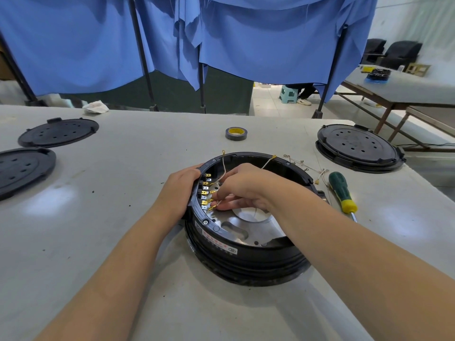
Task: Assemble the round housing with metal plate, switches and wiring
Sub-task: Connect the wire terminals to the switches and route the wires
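A black round housing (246, 257) stands on the table in front of me, with a shiny metal plate (248, 225) inside it. A row of brass switch terminals (205, 193) lines its inner left wall. My left hand (181, 190) grips the housing's left rim. My right hand (242, 188) reaches inside and pinches a thin wire with a brass connector (213, 207) right at the lowest terminals. Two more wires (268, 162) curl up out of the housing past my fingers.
Loose wires with brass ends (307, 168) and a green-and-yellow screwdriver (342, 193) lie right of the housing. A tape roll (235, 133) sits behind it. Black round covers rest at far left (57, 132), at the left edge (22, 168) and at right (359, 147).
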